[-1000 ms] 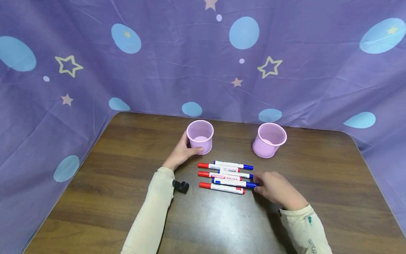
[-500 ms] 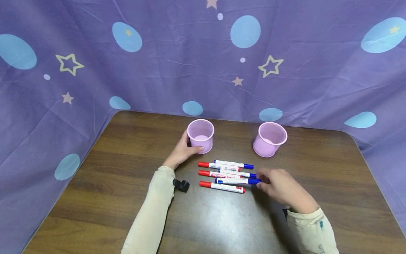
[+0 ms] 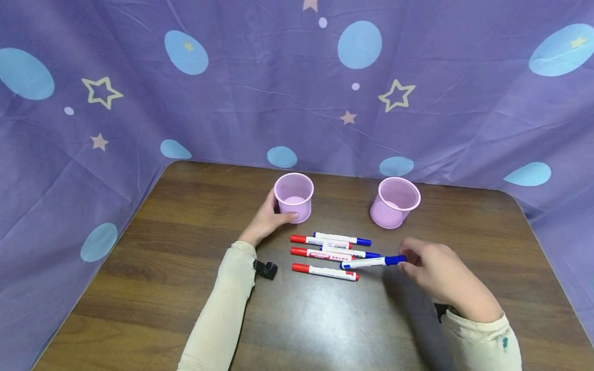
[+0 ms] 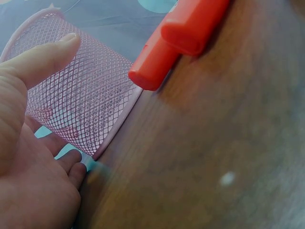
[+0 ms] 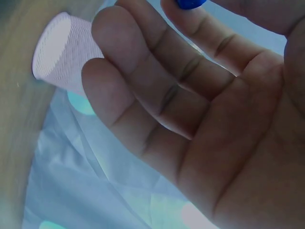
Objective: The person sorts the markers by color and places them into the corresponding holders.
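Observation:
My left hand (image 3: 266, 221) holds the left pink mesh pen cup (image 3: 301, 210) from its side, thumb across the front; the mesh shows closely in the left wrist view. My right hand (image 3: 445, 273) pinches a blue-capped marker (image 3: 366, 263) by its cap, the pen's far end tilted low near the others. Under and beside it lie red-capped markers (image 3: 320, 271) and blue-capped markers (image 3: 334, 238) in a loose row. In the right wrist view only a bit of the blue cap (image 5: 190, 4) shows at the fingertips; the other fingers are loosely extended.
A second pink mesh cup (image 3: 389, 214) stands upright at the back right of the wooden table (image 3: 209, 206). A purple patterned cloth (image 3: 260, 103) hangs behind and along the sides. A black strap piece (image 3: 265, 269) sits at my left wrist.
My right hand has moved right, drawing the blue-capped marker out of the row and tilting its cap end up. The left hand stays on its cup.

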`<act>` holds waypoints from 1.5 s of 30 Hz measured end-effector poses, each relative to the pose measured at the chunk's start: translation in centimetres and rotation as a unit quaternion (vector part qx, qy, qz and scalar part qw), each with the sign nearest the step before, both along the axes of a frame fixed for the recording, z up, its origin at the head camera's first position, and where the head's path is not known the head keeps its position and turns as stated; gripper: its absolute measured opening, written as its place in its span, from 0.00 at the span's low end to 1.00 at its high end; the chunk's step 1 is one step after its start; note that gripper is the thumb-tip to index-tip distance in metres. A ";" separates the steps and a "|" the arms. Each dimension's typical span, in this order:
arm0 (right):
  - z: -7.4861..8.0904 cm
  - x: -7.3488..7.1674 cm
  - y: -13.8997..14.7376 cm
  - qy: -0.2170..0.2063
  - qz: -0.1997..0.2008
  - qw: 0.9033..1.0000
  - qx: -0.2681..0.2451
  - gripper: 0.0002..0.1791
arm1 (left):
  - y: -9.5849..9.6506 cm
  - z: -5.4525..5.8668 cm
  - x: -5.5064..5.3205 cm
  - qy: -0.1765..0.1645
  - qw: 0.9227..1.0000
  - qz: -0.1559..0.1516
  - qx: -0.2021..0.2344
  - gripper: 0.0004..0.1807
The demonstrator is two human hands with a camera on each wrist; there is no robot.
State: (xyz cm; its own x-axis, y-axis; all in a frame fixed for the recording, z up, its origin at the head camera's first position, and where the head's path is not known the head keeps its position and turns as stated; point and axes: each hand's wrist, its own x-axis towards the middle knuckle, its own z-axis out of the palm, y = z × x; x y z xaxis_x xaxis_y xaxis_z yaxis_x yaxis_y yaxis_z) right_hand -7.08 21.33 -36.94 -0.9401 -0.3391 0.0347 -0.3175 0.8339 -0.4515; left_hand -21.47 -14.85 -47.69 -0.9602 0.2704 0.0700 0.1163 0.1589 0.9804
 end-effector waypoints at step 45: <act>1.1 0.4 1.8 0.077 -0.060 0.995 -0.033 0.09 | -0.1 -0.6 -0.1 0.007 1.000 0.002 0.019 0.52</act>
State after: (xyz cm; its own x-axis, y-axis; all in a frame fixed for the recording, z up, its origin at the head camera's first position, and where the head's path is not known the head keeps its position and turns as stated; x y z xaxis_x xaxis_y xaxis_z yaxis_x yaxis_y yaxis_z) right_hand -6.68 23.12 -35.80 -0.9553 -0.2176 0.2001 -0.2877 0.8398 -0.4603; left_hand -21.61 -14.90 -48.30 -0.9603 0.2630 0.0931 0.1291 0.1228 0.9840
